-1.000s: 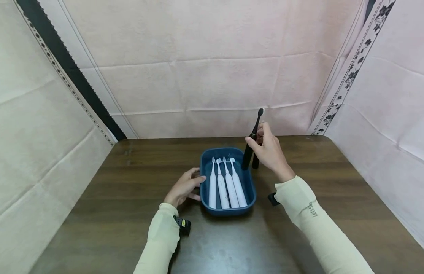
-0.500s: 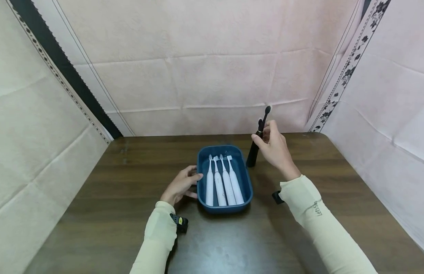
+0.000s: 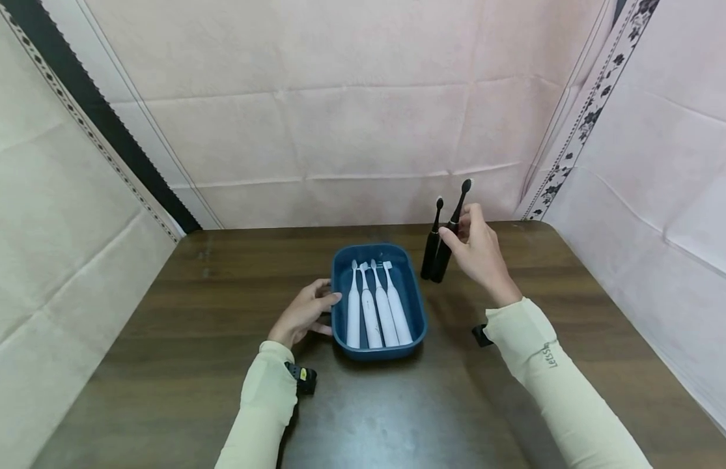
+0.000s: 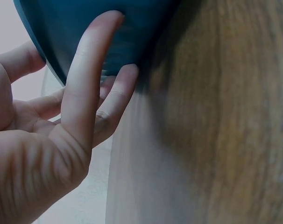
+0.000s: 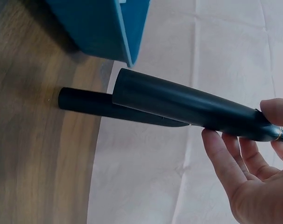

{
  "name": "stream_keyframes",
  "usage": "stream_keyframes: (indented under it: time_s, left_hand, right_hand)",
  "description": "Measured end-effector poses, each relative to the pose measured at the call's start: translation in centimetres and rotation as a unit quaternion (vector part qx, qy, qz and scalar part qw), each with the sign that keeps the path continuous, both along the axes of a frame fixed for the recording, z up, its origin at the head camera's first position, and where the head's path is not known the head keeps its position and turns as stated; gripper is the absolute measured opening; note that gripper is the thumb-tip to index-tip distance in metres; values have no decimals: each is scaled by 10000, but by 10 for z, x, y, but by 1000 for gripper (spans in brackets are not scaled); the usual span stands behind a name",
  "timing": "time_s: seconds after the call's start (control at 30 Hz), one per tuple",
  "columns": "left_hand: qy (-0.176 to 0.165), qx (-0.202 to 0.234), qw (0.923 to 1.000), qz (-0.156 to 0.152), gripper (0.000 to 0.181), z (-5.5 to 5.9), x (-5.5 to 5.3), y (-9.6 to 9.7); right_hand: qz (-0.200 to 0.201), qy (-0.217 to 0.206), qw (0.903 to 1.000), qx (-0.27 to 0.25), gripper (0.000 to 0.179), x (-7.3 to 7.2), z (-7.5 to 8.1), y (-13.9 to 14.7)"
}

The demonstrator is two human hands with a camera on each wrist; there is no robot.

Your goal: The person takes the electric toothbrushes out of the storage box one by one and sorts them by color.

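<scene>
Over the right of the blue tray, my right hand [image 3: 476, 251] pinches a black electric toothbrush [image 5: 179, 102] by its upper handle, brush head up and slightly tilted. Just left of it a second black electric toothbrush [image 3: 431, 251] stands on the table, head up; the held one partly covers it in the right wrist view. My left hand [image 3: 304, 312] holds the left side of the blue tray [image 3: 418, 293], thumb at the rim and other fingers [image 4: 81, 79] against the outer wall. Several white electric toothbrushes [image 3: 370, 312] lie side by side in the tray, heads away from me.
The wooden table [image 3: 222, 345] ends at a back edge just behind the black toothbrushes. Pale cloth sheets [image 3: 363, 130] hang behind it and at both sides.
My right hand has moved the black toothbrush right, away from the tray's edge. The second black toothbrush, partly hidden before, now shows left of it. My left hand stays on the tray.
</scene>
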State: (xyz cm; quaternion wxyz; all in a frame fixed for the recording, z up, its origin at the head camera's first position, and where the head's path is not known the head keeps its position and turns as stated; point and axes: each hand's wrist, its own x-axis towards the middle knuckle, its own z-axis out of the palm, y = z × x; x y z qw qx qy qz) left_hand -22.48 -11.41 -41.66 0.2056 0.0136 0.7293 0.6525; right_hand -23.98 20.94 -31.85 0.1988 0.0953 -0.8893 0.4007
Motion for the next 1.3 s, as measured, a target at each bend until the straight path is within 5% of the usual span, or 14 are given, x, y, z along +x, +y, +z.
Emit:
stream_keyframes:
  time_s: [1.3]
  left_hand:
    - [-25,-147,9997,177,60,-1,0,0]
  right_hand:
    - [-288,-9,9993,-253,38,-27,-31,6]
